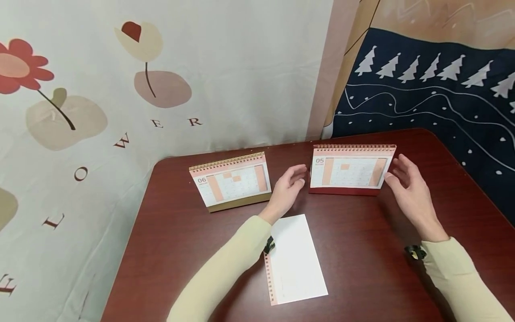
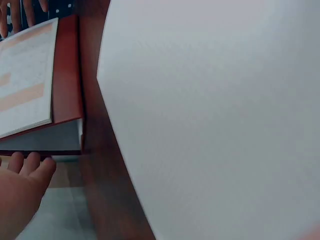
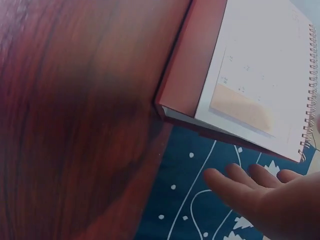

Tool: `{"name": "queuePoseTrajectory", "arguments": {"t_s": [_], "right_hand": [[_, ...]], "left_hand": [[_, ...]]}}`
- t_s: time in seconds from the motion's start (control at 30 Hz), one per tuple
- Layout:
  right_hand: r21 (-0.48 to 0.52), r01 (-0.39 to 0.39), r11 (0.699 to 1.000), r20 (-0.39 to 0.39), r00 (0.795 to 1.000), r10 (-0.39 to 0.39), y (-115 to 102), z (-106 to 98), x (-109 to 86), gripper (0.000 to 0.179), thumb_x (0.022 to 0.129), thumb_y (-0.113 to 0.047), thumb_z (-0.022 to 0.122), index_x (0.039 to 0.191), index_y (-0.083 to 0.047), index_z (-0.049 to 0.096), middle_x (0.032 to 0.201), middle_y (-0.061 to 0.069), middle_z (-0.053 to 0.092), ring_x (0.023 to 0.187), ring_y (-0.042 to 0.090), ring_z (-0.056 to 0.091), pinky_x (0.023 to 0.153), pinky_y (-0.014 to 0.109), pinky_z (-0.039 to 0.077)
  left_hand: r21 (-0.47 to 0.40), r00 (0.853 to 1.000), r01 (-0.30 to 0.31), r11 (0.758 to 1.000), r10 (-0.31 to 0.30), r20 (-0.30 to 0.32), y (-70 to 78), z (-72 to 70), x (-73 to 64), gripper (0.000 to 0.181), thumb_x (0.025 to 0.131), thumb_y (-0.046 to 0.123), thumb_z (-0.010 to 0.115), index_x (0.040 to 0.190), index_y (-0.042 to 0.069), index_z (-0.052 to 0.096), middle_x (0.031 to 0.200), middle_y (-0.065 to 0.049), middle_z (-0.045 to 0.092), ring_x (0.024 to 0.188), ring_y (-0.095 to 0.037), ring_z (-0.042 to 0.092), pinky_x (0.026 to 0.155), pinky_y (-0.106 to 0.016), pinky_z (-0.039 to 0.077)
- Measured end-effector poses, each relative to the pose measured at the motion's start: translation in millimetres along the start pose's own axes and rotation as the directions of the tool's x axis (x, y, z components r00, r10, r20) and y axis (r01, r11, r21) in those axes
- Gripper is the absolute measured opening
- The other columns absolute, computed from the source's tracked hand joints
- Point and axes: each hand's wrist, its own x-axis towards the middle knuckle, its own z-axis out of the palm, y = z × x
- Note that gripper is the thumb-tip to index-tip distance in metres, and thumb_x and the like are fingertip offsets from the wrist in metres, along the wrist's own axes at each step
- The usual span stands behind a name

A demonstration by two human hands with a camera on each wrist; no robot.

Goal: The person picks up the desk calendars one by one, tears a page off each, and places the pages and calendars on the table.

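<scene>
A desk calendar [image 1: 354,172] with a red base and a page marked 05 stands upright like a tent, its spiral binding on top. My left hand [image 1: 286,191] is at its left side, fingers extended and slightly bent, fingertips close by the edge. On the other side is my right hand [image 1: 414,197], fingers loosely spread and thumb near the page's right edge. In the right wrist view, a gap shows between the fingers [image 3: 235,187] and the red calendar [image 3: 192,60]. Neither hand grips anything.
To the left stands a second desk calendar [image 1: 235,181], marked 06, with an olive-gold base. A loose white page [image 1: 299,264] with punched holes lies on the dark red table [image 1: 362,268], partly under the left forearm. Printed cloths [image 1: 249,67] hang behind the table.
</scene>
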Motion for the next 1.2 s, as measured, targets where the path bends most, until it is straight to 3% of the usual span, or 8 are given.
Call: {"name": "queuePoseTrajectory", "arguments": {"t_s": [0.3, 0.57, 0.8, 1.2], "right_hand": [[0.033, -0.025, 0.999, 0.039, 0.999, 0.024, 1.4, 5.8, 2.1, 0.071, 0.108, -0.027, 0.05, 0.167, -0.011, 0.013, 0.166, 0.022, 0.027, 0.144, 0.048, 0.038, 0.098, 0.004, 0.036], [0.03, -0.018, 0.999, 0.024, 1.0, 0.017, 1.2, 7.5, 0.1, 0.074, 0.107, -0.025, 0.052, 0.168, -0.016, 0.01, 0.166, 0.022, 0.028, 0.143, 0.048, 0.039, 0.104, 0.01, 0.037], [0.045, -0.013, 0.999, 0.016, 1.0, 0.012, -1.7, 11.9, -0.1, 0.078, 0.106, -0.024, 0.055, 0.168, -0.02, 0.006, 0.165, 0.022, 0.031, 0.141, 0.045, 0.044, 0.094, 0.002, 0.038], [0.012, 0.016, 1.0, 0.001, 1.0, -0.016, -1.3, 13.4, 0.1, 0.079, 0.105, -0.02, 0.057, 0.168, -0.028, 0.01, 0.161, 0.022, 0.036, 0.133, 0.048, 0.05, 0.088, 0.0, 0.038]], "left_hand": [[0.099, 0.995, 0.086, 0.991, -0.09, 0.034, -9.3, 10.3, 8.1, 0.05, 0.1, -0.007, 0.042, 0.147, 0.006, 0.055, 0.14, -0.011, 0.063, 0.131, -0.021, 0.059, 0.108, -0.033, 0.047], [0.083, 0.997, 0.074, 0.994, -0.077, 0.027, -10.9, 12.4, 7.0, 0.048, 0.101, -0.005, 0.045, 0.146, 0.007, 0.057, 0.138, -0.011, 0.065, 0.128, -0.02, 0.06, 0.105, -0.032, 0.049], [0.101, 0.999, 0.048, 0.994, -0.049, 0.009, -14.0, 14.5, 7.9, 0.045, 0.103, -0.003, 0.047, 0.146, 0.007, 0.056, 0.137, -0.011, 0.064, 0.126, -0.02, 0.061, 0.104, -0.029, 0.049], [0.124, 0.999, 0.053, 0.991, -0.051, -0.015, -13.6, 20.1, 10.9, 0.044, 0.102, -0.003, 0.049, 0.145, 0.005, 0.056, 0.132, -0.015, 0.066, 0.123, -0.023, 0.062, 0.103, -0.031, 0.049]]}}
